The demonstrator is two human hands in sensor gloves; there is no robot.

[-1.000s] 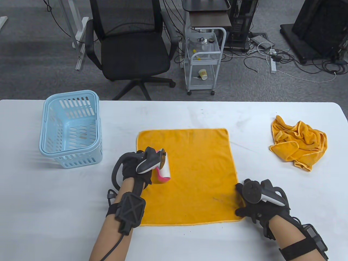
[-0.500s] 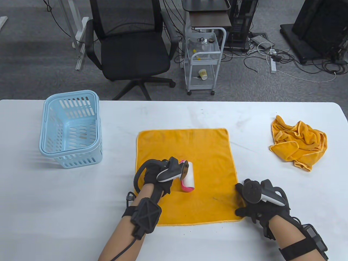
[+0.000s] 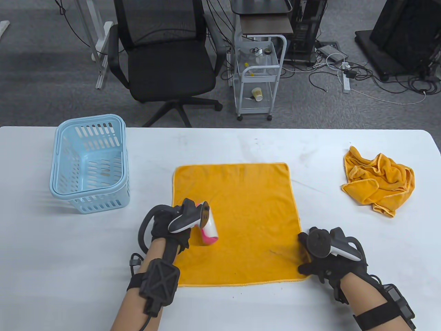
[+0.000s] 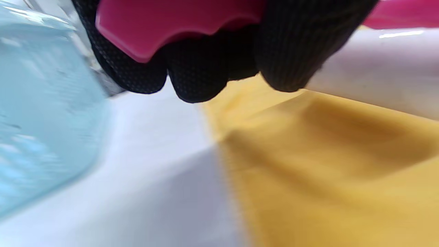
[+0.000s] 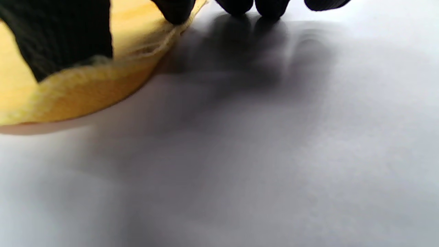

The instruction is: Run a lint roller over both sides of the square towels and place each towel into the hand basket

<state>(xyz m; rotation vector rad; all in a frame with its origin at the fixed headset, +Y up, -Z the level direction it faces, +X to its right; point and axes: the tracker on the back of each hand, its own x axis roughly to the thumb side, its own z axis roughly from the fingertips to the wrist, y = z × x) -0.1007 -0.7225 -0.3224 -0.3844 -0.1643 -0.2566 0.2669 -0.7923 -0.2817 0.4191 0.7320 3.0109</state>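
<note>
A: What does the left hand (image 3: 170, 224) do?

B: It holds the lint roller (image 3: 208, 229) by its pink handle. In the left wrist view the gloved fingers (image 4: 202, 65) are curled around the pink handle (image 4: 171, 24), so the grip is closed on it. The white roll lies on the left part of the flat towel (image 3: 237, 224), near its left edge.

A: And the right hand (image 3: 327, 257)?

B: It rests at the near right corner of the same towel. In the right wrist view the thumb (image 5: 61, 37) lies on the yellow cloth (image 5: 85, 82), one fingertip touches the hem, and the other fingertips (image 5: 271, 7) are on the white table (image 5: 257, 154) just beside it. The fingers look spread and rather straight — they press down, they do not pinch anything.

A: How does the towel lie?

B: Spread out flat and square, in the middle of the table (image 3: 220, 303), between the two hands.

A: Where is the basket?

B: The light blue hand basket (image 3: 90, 162) stands at the far left of the table, well apart from the towel. It is upright, and I see no towel inside it. In the left wrist view it shows as a blurred blue wall (image 4: 44, 113) on the left.

A: Anything else on the table?

B: A second orange towel (image 3: 379, 179) — crumpled in a heap — lies at the far right. Behind the table stand a black office chair (image 3: 165, 58) and a small white cart (image 3: 259, 76) on the grey floor.
</note>
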